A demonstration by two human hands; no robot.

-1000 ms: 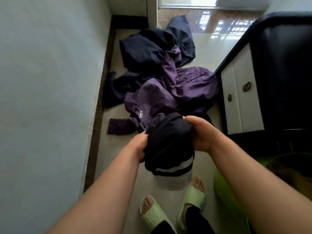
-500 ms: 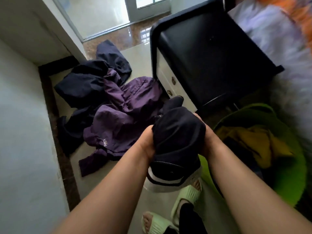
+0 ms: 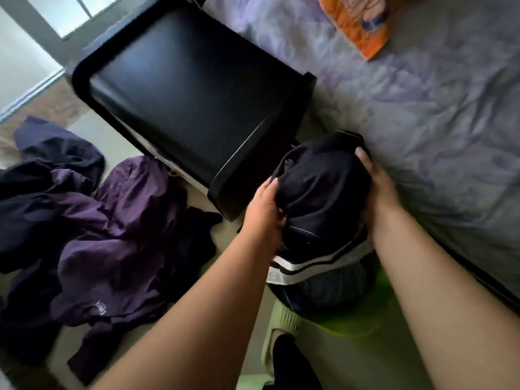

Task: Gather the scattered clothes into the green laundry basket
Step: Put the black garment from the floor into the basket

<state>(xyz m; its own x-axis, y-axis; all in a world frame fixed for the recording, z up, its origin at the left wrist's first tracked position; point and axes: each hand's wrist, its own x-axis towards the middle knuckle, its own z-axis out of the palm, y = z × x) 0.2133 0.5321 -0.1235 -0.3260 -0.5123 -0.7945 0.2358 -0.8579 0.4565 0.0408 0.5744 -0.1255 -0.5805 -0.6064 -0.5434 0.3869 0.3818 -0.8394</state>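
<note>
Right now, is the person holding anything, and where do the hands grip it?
Yes: a bunched black garment with white-striped trim, held between both hands. The left hand grips its left side; the right hand grips its right side.

Bundle swung over to the basket

I see both hands, left hand [image 3: 263, 205] and right hand [image 3: 375, 182], have carried the black garment [image 3: 323, 198] from above the purple jacket [image 3: 112, 235] toward 3 o'clock; it now hangs over the green laundry basket [image 3: 363, 319], beside the bed [image 3: 436, 114].
</note>
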